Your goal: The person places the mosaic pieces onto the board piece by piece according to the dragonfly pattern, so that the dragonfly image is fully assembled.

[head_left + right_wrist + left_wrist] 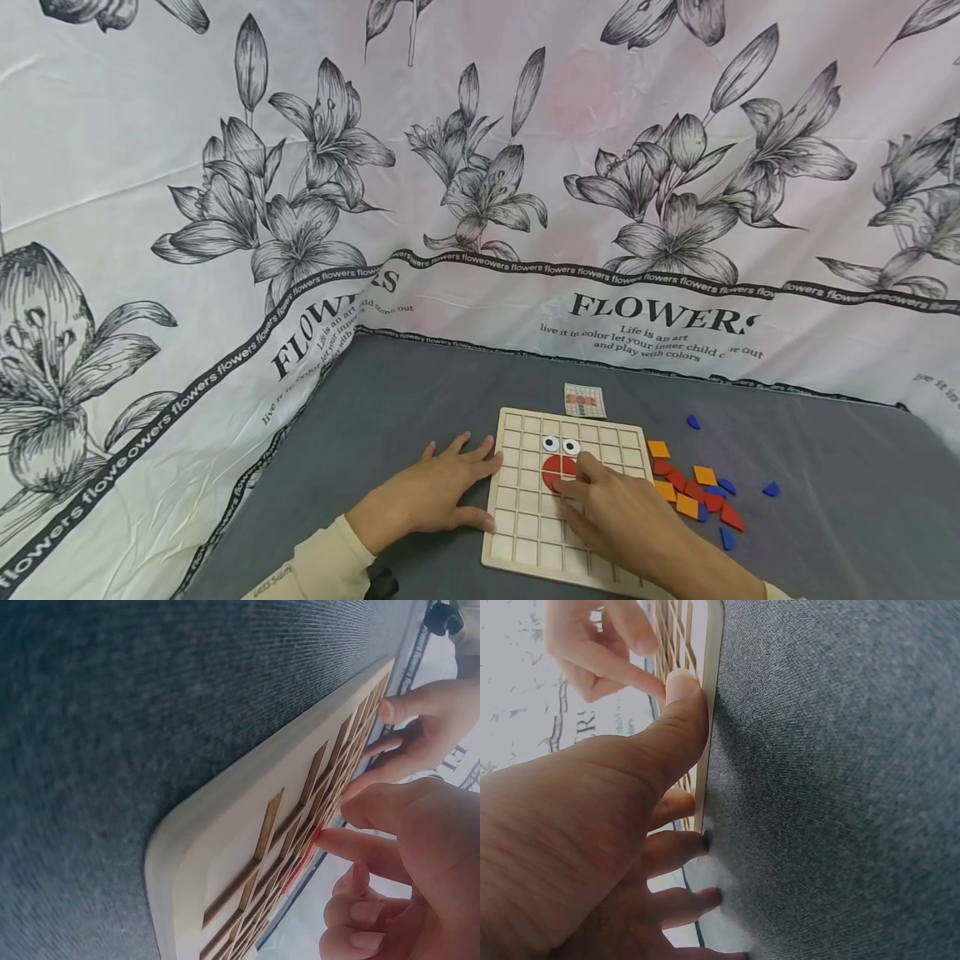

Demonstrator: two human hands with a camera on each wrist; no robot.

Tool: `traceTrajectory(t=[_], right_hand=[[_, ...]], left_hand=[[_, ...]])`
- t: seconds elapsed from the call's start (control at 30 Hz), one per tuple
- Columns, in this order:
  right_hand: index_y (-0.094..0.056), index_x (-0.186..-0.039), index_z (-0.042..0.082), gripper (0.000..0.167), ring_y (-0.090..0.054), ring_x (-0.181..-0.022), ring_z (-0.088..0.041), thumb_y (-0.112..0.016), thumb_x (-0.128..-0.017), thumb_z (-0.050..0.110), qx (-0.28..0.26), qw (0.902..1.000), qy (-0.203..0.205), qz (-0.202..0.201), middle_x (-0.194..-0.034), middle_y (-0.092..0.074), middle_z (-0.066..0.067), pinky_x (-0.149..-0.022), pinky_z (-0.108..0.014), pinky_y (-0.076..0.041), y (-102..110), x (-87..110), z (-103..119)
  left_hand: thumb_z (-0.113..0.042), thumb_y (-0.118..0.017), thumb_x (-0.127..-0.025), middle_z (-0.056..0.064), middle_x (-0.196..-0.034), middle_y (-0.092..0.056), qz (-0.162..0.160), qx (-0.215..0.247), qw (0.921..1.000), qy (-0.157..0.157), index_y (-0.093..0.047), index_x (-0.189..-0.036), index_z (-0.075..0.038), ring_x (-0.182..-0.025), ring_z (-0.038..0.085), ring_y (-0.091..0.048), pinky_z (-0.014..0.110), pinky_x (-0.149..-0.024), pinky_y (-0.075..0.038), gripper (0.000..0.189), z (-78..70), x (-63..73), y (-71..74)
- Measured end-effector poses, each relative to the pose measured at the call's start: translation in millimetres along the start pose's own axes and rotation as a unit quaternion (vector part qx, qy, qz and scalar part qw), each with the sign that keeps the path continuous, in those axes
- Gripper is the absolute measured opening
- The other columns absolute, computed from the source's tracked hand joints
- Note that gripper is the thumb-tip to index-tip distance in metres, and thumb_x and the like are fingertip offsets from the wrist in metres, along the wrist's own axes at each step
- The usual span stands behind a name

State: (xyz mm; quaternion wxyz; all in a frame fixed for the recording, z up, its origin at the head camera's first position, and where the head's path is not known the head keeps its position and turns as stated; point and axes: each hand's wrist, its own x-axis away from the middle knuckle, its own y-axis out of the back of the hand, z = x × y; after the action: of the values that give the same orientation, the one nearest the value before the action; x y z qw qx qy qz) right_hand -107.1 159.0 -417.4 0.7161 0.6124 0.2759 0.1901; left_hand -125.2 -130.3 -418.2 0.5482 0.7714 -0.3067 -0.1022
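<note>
A square wooden grid board lies on the grey cloth. Two round eye pieces sit side by side in its upper cells. Directly below them, red quarter-circle pieces form a disc, its lower right covered by my right hand. That hand's extended index finger presses on the red in the right wrist view, while other fingers curl back beneath the palm. My left hand is spread along the board's left side. Its thumb rests at the board's edge, fingertips touching the rim farther up.
Right of the board lie loose orange squares, red pieces and blue rounded pieces, several overlapping. A small picture card lies behind the board. A flower-printed curtain borders the cloth at the back and left.
</note>
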Motion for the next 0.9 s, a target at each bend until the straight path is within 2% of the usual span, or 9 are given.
traceTrajectory(t=[0.2, 0.43, 0.67, 0.83, 0.9], right_hand=[[-0.082, -0.123, 0.023, 0.03, -0.039, -0.056, -0.001, -0.081, -0.095, 0.034, -0.001, 0.9998, -0.015, 0.012, -0.089, -0.042, 0.007, -0.047, -0.021, -0.036, -0.7, 2.5, -2.5], [-0.083, -0.11, 0.027, 0.017, -0.036, -0.054, 0.0, -0.081, -0.094, 0.031, -0.014, 0.9996, -0.026, -0.002, -0.093, -0.045, 0.01, -0.045, -0.02, -0.034, -1.1, 11.1, -9.9], [-0.078, -0.1, 0.029, 0.009, -0.037, -0.055, 0.005, -0.083, -0.092, 0.028, -0.032, 0.9973, -0.063, -0.019, -0.096, -0.05, 0.015, -0.045, -0.021, -0.033, 6.8, 29.2, -24.9], [-0.072, -0.101, 0.027, 0.016, -0.055, -0.07, 0.004, -0.084, -0.092, 0.023, -0.03, 0.9945, -0.084, -0.054, -0.099, -0.056, 0.015, -0.048, -0.021, -0.038, 13.7, 42.1, -43.3], [-0.072, -0.102, 0.025, 0.018, -0.056, -0.071, 0.003, -0.084, -0.091, 0.02, -0.024, 0.9931, -0.089, -0.073, -0.098, -0.057, 0.014, -0.047, -0.021, -0.037, 16.3, 46.9, -52.4]], left_hand=[[-0.062, -0.072, -0.092, 0.005, -0.173, -0.03, 0.002, -0.002, 1.0, 0.0, -0.041, -0.165, -0.025, -0.16, 0.04, -0.023, 0.075, -0.116, -0.028, 0.088, -0.3, -1.0, 0.0], [-0.062, -0.071, -0.092, 0.005, -0.173, -0.029, 0.005, 0.002, 1.0, 0.001, -0.04, -0.166, -0.025, -0.16, 0.04, -0.022, 0.075, -0.117, -0.028, 0.088, -0.3, -1.2, -1.0], [-0.062, -0.072, -0.091, 0.004, -0.173, -0.029, 0.006, 0.005, 1.0, 0.002, -0.04, -0.166, -0.025, -0.161, 0.039, -0.021, 0.074, -0.117, -0.027, 0.089, -0.5, -0.2, -1.6], [-0.062, -0.071, -0.092, 0.004, -0.173, -0.028, 0.004, 0.003, 1.0, 0.001, -0.04, -0.166, -0.025, -0.161, 0.039, -0.021, 0.075, -0.117, -0.027, 0.089, -0.7, -0.7, -1.1], [-0.062, -0.071, -0.092, 0.004, -0.173, -0.028, 0.004, 0.004, 1.0, 0.001, -0.04, -0.166, -0.025, -0.161, 0.04, -0.021, 0.075, -0.117, -0.027, 0.089, -0.9, -0.7, -0.5]])
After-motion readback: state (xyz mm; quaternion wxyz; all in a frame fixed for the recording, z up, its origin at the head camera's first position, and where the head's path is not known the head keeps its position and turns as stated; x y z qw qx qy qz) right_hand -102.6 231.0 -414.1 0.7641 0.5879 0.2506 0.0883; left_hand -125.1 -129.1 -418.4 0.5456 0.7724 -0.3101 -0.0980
